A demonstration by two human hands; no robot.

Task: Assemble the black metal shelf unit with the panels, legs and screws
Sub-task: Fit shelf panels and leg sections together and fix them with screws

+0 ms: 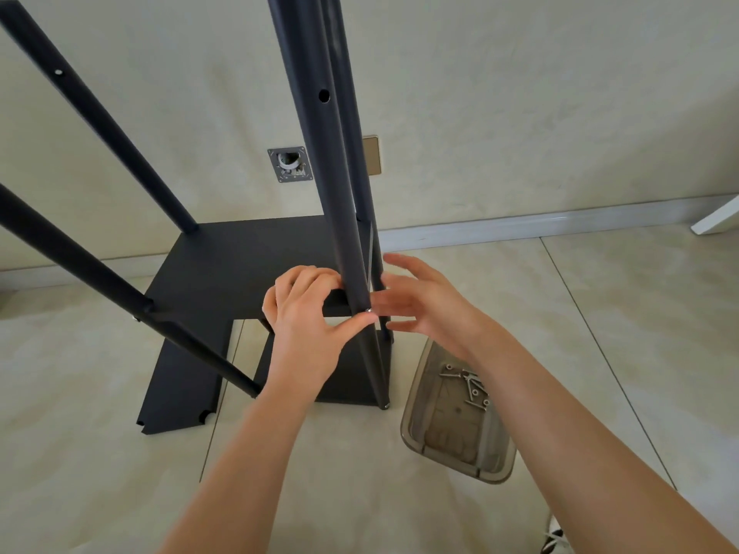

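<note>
A black metal shelf unit stands on the tiled floor, with a raised panel (244,265) held between several upright legs. The near right leg (340,185) rises through the middle of the view. A silver screw (369,311) sits in that leg at the panel's front right corner. My left hand (308,325) grips the panel's edge, its thumb tip pressed against the screw. My right hand (420,301) hovers just right of the leg, fingers spread, holding nothing. A lower panel (352,377) lies under the raised one.
A clear plastic tray (496,469) with several loose screws (470,387) sits on the floor at right. A spare black panel (180,389) lies flat at left. The wall with a socket plate (290,163) and baseboard is close behind.
</note>
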